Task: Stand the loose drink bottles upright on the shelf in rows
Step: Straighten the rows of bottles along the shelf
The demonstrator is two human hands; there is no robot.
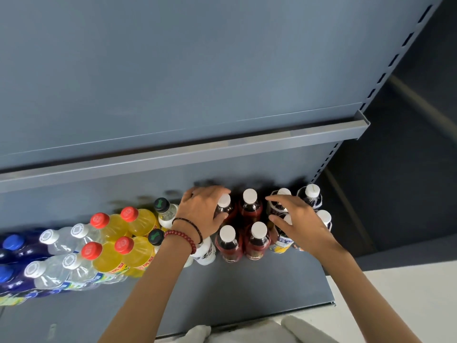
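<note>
Upright drink bottles stand in two rows along the back of the grey shelf (247, 288). My left hand (202, 209) curls round a dark red bottle with a white cap (224, 201) in the back row. My right hand (296, 224) hovers with spread fingers over white-capped bottles (278, 206) at the right, touching or just above them. Three more red bottles (251, 204) stand between and in front of my hands. A bottle with a blue and yellow label (282, 242) sits under my right palm.
To the left stand yellow bottles with red caps (123, 246), clear bottles (74, 263), blue bottles (12, 246) and black-capped ones (162, 206). An upper shelf edge (222, 149) overhangs the row. The shelf's front strip is bare; its right end (331, 300) meets a white floor.
</note>
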